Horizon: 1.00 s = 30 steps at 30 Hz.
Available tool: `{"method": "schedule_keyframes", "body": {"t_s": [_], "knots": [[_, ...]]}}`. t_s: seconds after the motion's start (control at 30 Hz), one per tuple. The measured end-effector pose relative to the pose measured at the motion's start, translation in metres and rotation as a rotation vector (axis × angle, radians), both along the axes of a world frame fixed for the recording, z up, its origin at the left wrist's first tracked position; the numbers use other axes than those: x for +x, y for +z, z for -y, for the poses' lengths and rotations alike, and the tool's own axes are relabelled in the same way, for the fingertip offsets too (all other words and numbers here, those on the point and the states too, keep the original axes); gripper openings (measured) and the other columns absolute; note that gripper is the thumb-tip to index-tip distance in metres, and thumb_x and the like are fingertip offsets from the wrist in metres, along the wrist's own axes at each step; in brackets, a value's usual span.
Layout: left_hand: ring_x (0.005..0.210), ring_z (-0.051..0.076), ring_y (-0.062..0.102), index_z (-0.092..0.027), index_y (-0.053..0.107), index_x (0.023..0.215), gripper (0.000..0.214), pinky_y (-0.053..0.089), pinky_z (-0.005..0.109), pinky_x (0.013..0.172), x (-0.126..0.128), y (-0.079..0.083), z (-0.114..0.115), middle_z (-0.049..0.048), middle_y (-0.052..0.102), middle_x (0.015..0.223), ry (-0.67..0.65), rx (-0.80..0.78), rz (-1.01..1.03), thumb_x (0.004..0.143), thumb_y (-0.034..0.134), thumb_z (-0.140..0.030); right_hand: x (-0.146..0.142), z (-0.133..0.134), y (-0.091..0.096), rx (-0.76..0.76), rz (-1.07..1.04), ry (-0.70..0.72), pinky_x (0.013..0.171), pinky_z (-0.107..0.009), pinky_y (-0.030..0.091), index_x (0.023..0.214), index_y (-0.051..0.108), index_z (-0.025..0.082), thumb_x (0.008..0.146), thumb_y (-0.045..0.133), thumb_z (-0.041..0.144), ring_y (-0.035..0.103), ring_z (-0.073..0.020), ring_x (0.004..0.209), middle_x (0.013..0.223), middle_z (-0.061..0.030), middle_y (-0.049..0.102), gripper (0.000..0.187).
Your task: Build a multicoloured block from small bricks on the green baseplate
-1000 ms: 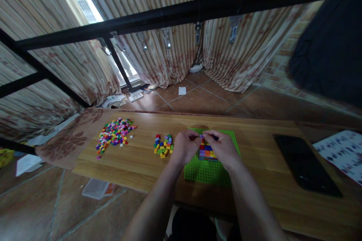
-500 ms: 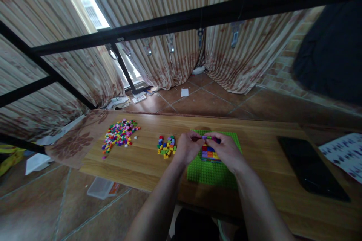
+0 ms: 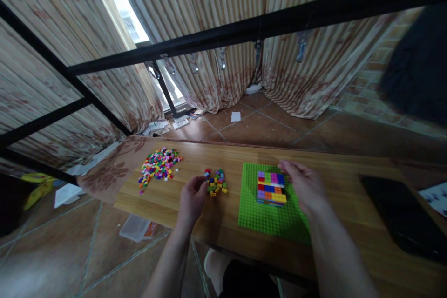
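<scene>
A layered block of colourful toy bricks sits on a green studded baseplate on the wooden table. To its left lies a small group of loose toy bricks, mostly yellow, with some red, blue and green. My left hand is at the left edge of this group, its fingers curled and thumb close to the forefinger; whatever may be between the fingertips is too small to make out. Just right of the brick block, my right hand hovers over the baseplate with loosely bent fingers and nothing visible in them.
A larger pile of small mixed bricks lies farther left on the table. A black flat slab lies at the right, near a printed sheet. A black metal bar crosses above the table's far side.
Both hands have parted from the brick block. My left hand has moved left to the small loose group; my right hand has drawn to the block's right side. The view has shifted slightly.
</scene>
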State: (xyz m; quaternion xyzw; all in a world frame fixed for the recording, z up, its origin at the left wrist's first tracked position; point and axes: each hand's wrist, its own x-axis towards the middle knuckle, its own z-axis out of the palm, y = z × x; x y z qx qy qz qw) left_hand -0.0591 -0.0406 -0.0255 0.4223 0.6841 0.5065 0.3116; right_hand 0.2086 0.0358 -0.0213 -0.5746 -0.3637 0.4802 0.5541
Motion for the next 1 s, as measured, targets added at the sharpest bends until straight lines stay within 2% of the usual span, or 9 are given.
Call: {"method": "schedule_keyframes", "body": {"t_s": [0.1, 0.2, 0.37, 0.5, 0.63, 0.8, 1.0], "knots": [[0.061, 0.014, 0.060, -0.013, 0.066, 0.093, 0.025, 0.046, 0.023, 0.056, -0.024, -0.005, 0.001, 0.0046, 0.068, 0.075, 0.106, -0.057, -0.241, 0.077, 0.058, -0.030, -0.001, 0.001, 0.000, 0.002, 0.018, 0.002, 0.076, -0.034, 0.050, 0.078, 0.073, 0.020, 0.069, 0.071, 0.044, 0.067, -0.0212, 0.084, 0.081, -0.0058, 0.075, 0.026], [0.058, 0.012, 0.058, -0.014, 0.067, 0.099, 0.026, 0.045, 0.023, 0.055, -0.034, -0.006, -0.007, 0.0048, 0.068, 0.080, 0.100, -0.068, -0.357, 0.077, 0.056, -0.023, -0.003, 0.002, 0.001, 0.002, 0.028, 0.016, 0.075, -0.034, 0.050, 0.079, 0.073, 0.020, 0.068, 0.071, 0.043, 0.067, -0.0213, 0.082, 0.082, -0.0059, 0.075, 0.026], [0.067, 0.014, 0.060, -0.017, 0.070, 0.101, 0.027, 0.048, 0.025, 0.064, -0.030, -0.004, -0.024, 0.0084, 0.068, 0.094, -0.009, -0.078, -0.485, 0.076, 0.059, -0.019, -0.005, 0.003, 0.003, -0.018, 0.075, 0.025, 0.072, -0.033, 0.050, 0.078, 0.074, 0.019, 0.067, 0.071, 0.043, 0.067, -0.0206, 0.079, 0.083, -0.0058, 0.076, 0.026], [0.077, 0.017, 0.061, -0.019, 0.072, 0.101, 0.029, 0.048, 0.027, 0.073, -0.026, -0.003, -0.033, 0.0078, 0.067, 0.094, -0.116, -0.121, -0.563, 0.076, 0.058, -0.013, -0.006, 0.003, 0.004, -0.023, 0.116, 0.049, 0.070, -0.033, 0.051, 0.079, 0.074, 0.019, 0.067, 0.071, 0.044, 0.067, -0.0212, 0.078, 0.083, -0.0061, 0.076, 0.029], [0.086, 0.018, 0.062, -0.020, 0.072, 0.100, 0.029, 0.048, 0.028, 0.080, -0.025, 0.003, -0.036, 0.0076, 0.066, 0.098, -0.254, -0.199, -0.725, 0.077, 0.056, -0.010, -0.006, 0.003, 0.004, -0.023, 0.142, 0.078, 0.068, -0.032, 0.051, 0.081, 0.074, 0.019, 0.067, 0.070, 0.044, 0.067, -0.0206, 0.076, 0.084, -0.0057, 0.076, 0.030], [0.080, 0.016, 0.064, -0.019, 0.072, 0.098, 0.032, 0.049, 0.026, 0.075, -0.023, 0.005, -0.031, 0.0064, 0.068, 0.095, -0.324, -0.206, -0.711, 0.079, 0.050, -0.006, -0.006, 0.003, 0.002, -0.012, 0.172, 0.090, 0.073, -0.034, 0.052, 0.082, 0.074, 0.019, 0.067, 0.070, 0.044, 0.068, -0.0221, 0.079, 0.085, -0.0061, 0.076, 0.029], [0.081, 0.014, 0.066, -0.016, 0.070, 0.103, 0.039, 0.049, 0.023, 0.074, -0.019, 0.008, -0.029, 0.0055, 0.073, 0.094, -0.333, -0.199, -0.709, 0.077, 0.044, 0.000, -0.005, 0.003, 0.001, -0.014, 0.192, 0.097, 0.069, -0.033, 0.053, 0.084, 0.074, 0.019, 0.068, 0.069, 0.045, 0.069, -0.0223, 0.078, 0.087, -0.0074, 0.076, 0.032]]}}
